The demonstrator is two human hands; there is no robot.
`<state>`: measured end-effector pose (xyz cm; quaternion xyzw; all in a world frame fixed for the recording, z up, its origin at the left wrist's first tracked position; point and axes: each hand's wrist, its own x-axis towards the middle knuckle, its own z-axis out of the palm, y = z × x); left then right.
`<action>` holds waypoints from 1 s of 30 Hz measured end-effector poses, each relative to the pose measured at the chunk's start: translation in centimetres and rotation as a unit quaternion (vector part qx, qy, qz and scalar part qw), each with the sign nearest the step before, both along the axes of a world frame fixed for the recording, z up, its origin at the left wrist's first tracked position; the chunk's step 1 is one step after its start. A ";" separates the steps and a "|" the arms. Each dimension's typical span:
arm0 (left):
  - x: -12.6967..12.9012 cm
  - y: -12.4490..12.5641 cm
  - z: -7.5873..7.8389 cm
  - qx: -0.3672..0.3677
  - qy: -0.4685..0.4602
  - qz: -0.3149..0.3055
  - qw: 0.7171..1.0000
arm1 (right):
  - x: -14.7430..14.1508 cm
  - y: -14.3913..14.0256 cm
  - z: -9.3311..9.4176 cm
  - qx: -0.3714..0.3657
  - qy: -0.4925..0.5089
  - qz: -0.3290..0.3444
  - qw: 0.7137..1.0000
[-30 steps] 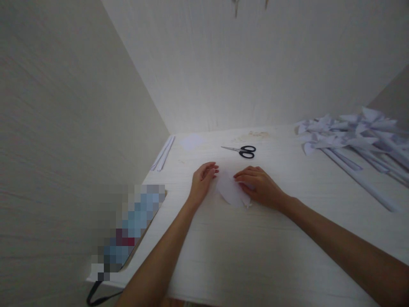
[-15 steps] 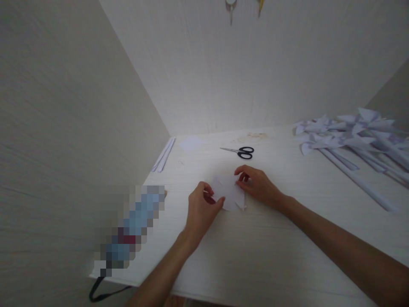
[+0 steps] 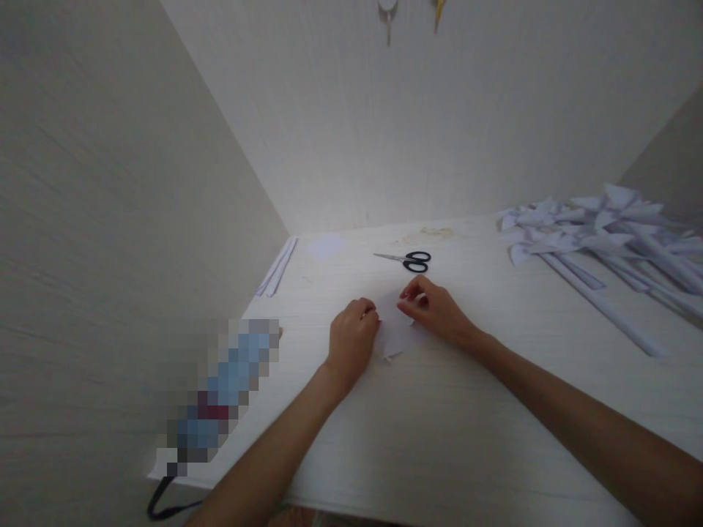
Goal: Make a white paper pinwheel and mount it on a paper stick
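Note:
A small white sheet of paper [image 3: 394, 333] with cut edges lies between my hands on the white table. My left hand [image 3: 353, 333] has its fingers closed on the paper's left edge. At the upper right edge, my right hand [image 3: 431, 307] pinches the paper between thumb and fingers. Just beyond the hands lie black-handled scissors [image 3: 409, 260], blades pointing left. The paper's slits are hard to make out, as the fingers cover part of it.
White paper pinwheels [image 3: 587, 227] on rolled paper sticks are piled at the right. Folded paper strips [image 3: 277, 266] lie by the left wall. A pixelated blue object [image 3: 231, 380] with a black cord rests at the left edge. Brownish residue [image 3: 433, 233] marks the table's back.
The paper has turned between my hands. My left hand has moved slightly up and its fingers have closed in on the edge; the right hand has shifted slightly left. The view has shifted a little.

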<state>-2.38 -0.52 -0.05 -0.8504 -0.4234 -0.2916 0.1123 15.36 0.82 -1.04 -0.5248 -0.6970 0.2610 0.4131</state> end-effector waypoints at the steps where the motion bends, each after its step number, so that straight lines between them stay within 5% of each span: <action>1: 0.2 0.1 0.0 0.024 0.024 -0.002 0.999 | 0.0 0.1 0.0 -0.003 -0.008 0.004 1.000; 4: 0.7 0.3 -0.2 0.041 0.048 -0.029 0.998 | 0.0 0.0 0.1 -0.001 -0.015 0.011 1.000; 14: 0.1 0.8 -0.4 -0.068 0.034 -0.115 0.990 | 0.1 0.1 0.2 -0.014 0.025 0.003 1.000; 22: 0.3 0.8 -0.7 -0.074 0.045 -0.062 0.994 | 0.3 0.1 0.0 0.018 0.002 0.031 0.999; 30: 0.6 0.4 -0.4 -0.125 0.030 -0.083 0.988 | 0.2 0.1 -0.1 0.034 -0.043 0.030 0.998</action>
